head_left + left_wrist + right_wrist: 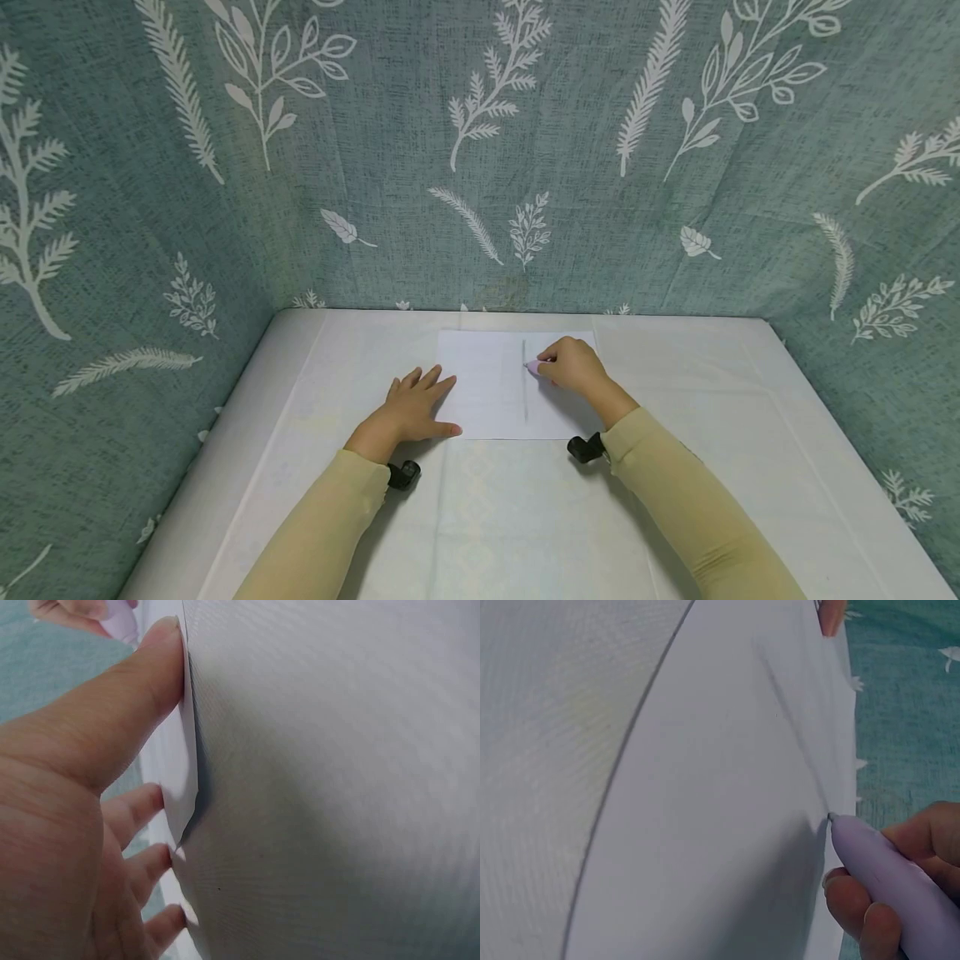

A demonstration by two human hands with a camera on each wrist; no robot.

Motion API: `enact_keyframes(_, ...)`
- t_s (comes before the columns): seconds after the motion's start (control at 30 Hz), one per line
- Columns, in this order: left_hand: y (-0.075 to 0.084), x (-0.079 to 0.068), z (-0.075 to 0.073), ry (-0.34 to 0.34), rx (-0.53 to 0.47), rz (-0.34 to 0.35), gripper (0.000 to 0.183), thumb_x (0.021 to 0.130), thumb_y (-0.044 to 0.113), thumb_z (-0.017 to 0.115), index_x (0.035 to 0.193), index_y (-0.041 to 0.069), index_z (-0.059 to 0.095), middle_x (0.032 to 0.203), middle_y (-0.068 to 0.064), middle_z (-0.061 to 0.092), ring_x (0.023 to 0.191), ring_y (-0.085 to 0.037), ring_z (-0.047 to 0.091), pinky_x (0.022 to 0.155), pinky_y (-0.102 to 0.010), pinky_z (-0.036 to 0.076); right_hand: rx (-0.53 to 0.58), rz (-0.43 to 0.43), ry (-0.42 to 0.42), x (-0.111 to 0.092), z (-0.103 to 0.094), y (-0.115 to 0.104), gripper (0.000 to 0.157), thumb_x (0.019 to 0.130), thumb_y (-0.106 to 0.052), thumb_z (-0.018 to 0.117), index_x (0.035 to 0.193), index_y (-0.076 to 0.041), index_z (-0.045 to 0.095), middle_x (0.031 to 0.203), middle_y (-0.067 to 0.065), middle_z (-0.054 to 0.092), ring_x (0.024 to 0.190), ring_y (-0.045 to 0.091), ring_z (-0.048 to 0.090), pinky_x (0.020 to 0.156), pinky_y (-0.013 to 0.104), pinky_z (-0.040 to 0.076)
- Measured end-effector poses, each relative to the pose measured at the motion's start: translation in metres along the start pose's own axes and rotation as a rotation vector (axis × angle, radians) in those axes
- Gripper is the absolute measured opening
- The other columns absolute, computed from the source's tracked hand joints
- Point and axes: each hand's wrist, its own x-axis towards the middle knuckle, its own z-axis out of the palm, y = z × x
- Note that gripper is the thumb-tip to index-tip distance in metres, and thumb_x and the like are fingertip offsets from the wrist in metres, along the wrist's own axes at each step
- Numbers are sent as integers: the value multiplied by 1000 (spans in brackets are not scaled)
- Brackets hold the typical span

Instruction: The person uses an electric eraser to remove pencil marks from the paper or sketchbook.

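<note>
A white sheet of paper [483, 400] lies flat near the far side of the table, with a thin grey line [525, 400] drawn across its middle from far edge to near. My right hand [577, 367] pinches a thick lavender pen [881, 874] between thumb and fingers. In the right wrist view the pen's fine metal tip meets the paper at the line. With fingers spread, my left hand [408, 412] rests at the sheet's left side. The left wrist view shows its thumb [142, 682] on the paper's near edge, which lifts slightly beside it.
White cloth [495, 517] covers the table. Behind it and along both sides hangs a green curtain [390, 242] with white leaf prints. A small black device [405, 475] is worn at the left wrist, and another black device [585, 448] at the right.
</note>
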Motion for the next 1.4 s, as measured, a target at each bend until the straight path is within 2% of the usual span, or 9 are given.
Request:
enact_keyframes(0.17,0,1,0,-8,5,-5,91,72,64,63,146,24,28,153,-9,14,138,-39,8,106,-61,7,-9,-6,-18,-1,-1,-3,26,83,-26,64,104,-13,72,64,0,66,52,15,59,53,29,45)
enact_keyframes(0.6,0,2,1,-11,21,-8,92,72,64,63,147,24,27,154,-9,13,138,-39,8,105,-62,8,1,18,13,3,-2,-2,27,84,-26,63,106,-12,71,65,0,66,52,13,59,53,29,46)
enact_keyframes(0.8,-1,3,3,-10,24,-10,92,72,65,62,147,25,26,154,-8,12,139,-38,7,106,-61,6,-17,7,-27,4,-2,-1,26,83,-25,63,105,-14,72,62,-1,66,51,13,59,52,28,45)
enact_keyframes(1.0,-2,4,3,-14,22,-12,92,73,65,63,147,25,26,154,-8,12,139,-38,6,106,-61,5,-19,9,-12,5,-4,-2,27,83,-23,62,106,-12,71,63,-1,66,51,14,59,52,28,45)
enact_keyframes(1.17,-2,4,3,-9,19,-8,91,73,64,63,147,25,26,154,-8,12,139,-38,6,106,-61,6,-11,-3,-39,5,-4,-3,27,83,-25,64,105,-12,71,63,0,66,51,14,59,52,28,45)
enact_keyframes(1.4,-4,5,5,-8,18,-3,92,73,65,62,147,25,26,154,-8,12,139,-38,6,106,-62,5,-26,4,7,4,-4,-3,27,83,-24,63,106,-11,71,65,-1,66,50,13,59,52,28,46)
